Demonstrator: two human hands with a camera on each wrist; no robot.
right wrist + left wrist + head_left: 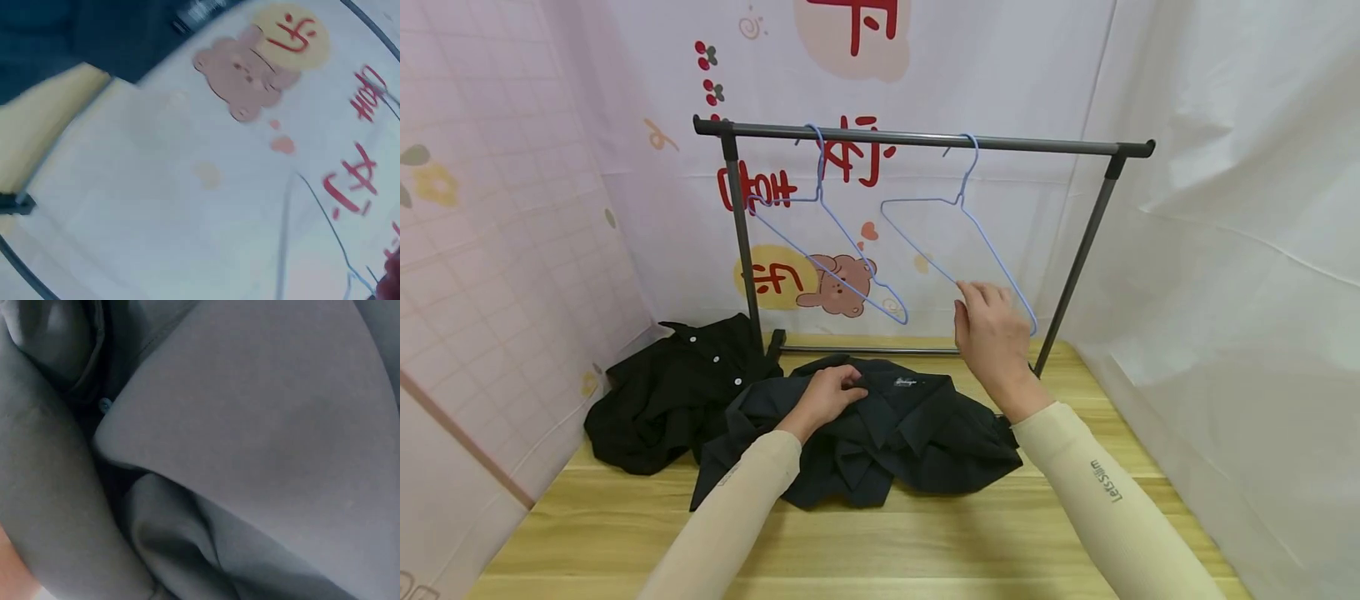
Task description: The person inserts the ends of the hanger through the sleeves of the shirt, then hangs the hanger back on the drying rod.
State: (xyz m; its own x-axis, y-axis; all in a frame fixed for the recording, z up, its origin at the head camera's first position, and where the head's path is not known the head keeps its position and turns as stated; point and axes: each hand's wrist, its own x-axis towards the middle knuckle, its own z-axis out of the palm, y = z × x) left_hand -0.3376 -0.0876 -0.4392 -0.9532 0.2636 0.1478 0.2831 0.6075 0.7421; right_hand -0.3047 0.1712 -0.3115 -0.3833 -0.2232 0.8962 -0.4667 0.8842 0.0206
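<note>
A dark shirt with a pale label at its neck lies crumpled on the table. My left hand is over it near the collar, its fingers bent and its thumb apart from them. Dark folds of the shirt and a small button fill the left wrist view. My right hand is raised in front of a blue wire hanger on the rail, overlapping its lower bar. Part of that hanger shows in the right wrist view, with blurred fingertips at the corner.
A grey rack with a horizontal rail stands at the back. Another blue hanger hangs left of centre. A black shirt with white buttons lies heaped at the left. Printed curtains enclose the wooden table.
</note>
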